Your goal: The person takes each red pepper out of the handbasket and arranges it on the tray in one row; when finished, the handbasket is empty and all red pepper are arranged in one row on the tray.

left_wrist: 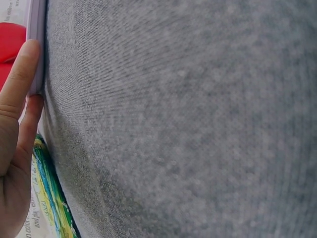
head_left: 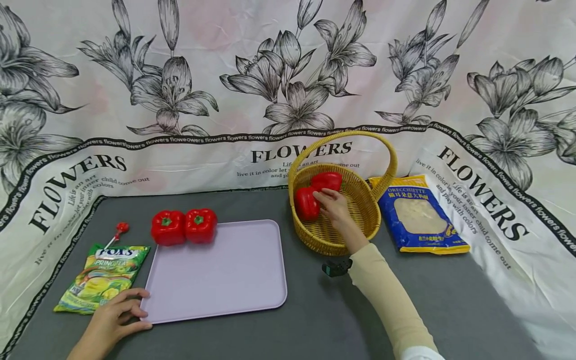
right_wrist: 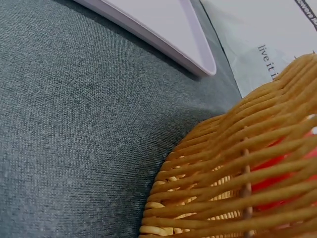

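Note:
My left hand (head_left: 118,317) holds the near left corner of a pale lilac tray (head_left: 216,275), thumb along the front edge and fingers at the left side. In the left wrist view, the thumb (left_wrist: 22,69) lies against the tray's side. My right hand (head_left: 335,207) reaches into a yellow wicker basket (head_left: 373,220), its fingertips touching the right side of a red bell pepper (head_left: 307,204). Behind that one in the basket lies another red pepper (head_left: 327,181). The right wrist view shows the basket wall (right_wrist: 213,173) but hides the fingers.
Two red bell peppers (head_left: 168,228) sit side by side at the tray's back left corner. Left of the tray lie a green candy bag (head_left: 105,277) and a red lollipop (head_left: 122,228). A blue-and-yellow pasta bag (head_left: 418,215) lies right of the basket. Flowered cloth (head_left: 202,165) hangs behind.

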Motion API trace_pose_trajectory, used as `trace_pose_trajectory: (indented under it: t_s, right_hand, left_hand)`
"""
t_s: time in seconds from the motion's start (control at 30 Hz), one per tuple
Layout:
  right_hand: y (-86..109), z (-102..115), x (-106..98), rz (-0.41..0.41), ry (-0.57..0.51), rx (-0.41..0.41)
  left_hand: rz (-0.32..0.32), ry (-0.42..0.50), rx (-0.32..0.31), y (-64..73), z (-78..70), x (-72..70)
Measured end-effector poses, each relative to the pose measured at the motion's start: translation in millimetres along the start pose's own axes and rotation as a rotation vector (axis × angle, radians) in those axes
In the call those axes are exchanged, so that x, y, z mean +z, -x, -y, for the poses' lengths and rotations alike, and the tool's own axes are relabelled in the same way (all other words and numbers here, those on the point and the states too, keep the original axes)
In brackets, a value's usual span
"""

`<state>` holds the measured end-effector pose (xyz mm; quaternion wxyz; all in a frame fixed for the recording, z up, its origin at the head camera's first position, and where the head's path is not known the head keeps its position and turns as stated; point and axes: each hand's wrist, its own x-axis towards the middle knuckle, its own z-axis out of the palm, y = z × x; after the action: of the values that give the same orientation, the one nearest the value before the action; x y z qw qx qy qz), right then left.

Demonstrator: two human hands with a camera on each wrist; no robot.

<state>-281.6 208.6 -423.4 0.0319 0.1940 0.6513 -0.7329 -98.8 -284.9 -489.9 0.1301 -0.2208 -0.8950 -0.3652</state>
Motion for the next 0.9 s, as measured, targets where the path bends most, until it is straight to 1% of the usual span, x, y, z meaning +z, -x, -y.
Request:
trace_pose_trajectory:
  t_s: [0.1, 0.17, 0.3, 0.37, 0.43, 0.6, 0.67, 0.8, 0.9]
  right_hand:
    - [-1.6, 0.5, -0.9, 0.006, 0.02, 0.034]
    - [-2.0, 1.1, -2.7, 0.035, 0.023, 0.064]
    - [-2.0, 2.1, -8.0, 0.14, 0.02, 0.116]
    - [-1.7, 2.4, -10.6, 0.206, 0.022, 0.112]
    - [-2.0, 1.9, -14.0, 0.266, 0.031, 0.09]
    - [-3.5, -1.9, -22.2, 0.394, 0.071, -0.007]
    - [-3.3, -3.3, -23.8, 0.432, 0.072, -0.051]
    - [-1.1, -4.1, -26.4, 0.467, 0.077, -0.131]
    - [1.4, -2.3, -29.8, 0.468, 0.123, -0.193]
  left_hand:
    - [-0.015, -0.003, 0.031, -0.4, 1.6, 0.9]
    - [-0.018, -0.012, 0.037, -0.7, 1.9, 1.2]
    - [0.009, -0.031, -0.018, -0.4, 1.0, 0.6]
    - [0.027, -0.041, -0.051, -0.4, 0.2, 0.2]
    - [0.034, -0.044, -0.063, -0.5, -0.1, 0.1]
    - [0.028, -0.028, -0.057, 0.2, -0.1, -0.8]
    - [0.037, -0.028, -0.075, 1.2, -0.4, -1.7]
    - [0.074, -0.046, -0.13, 2.2, -2.0, -2.2]
    - [0.078, -0.049, -0.131, 0.8, -2.4, -0.4]
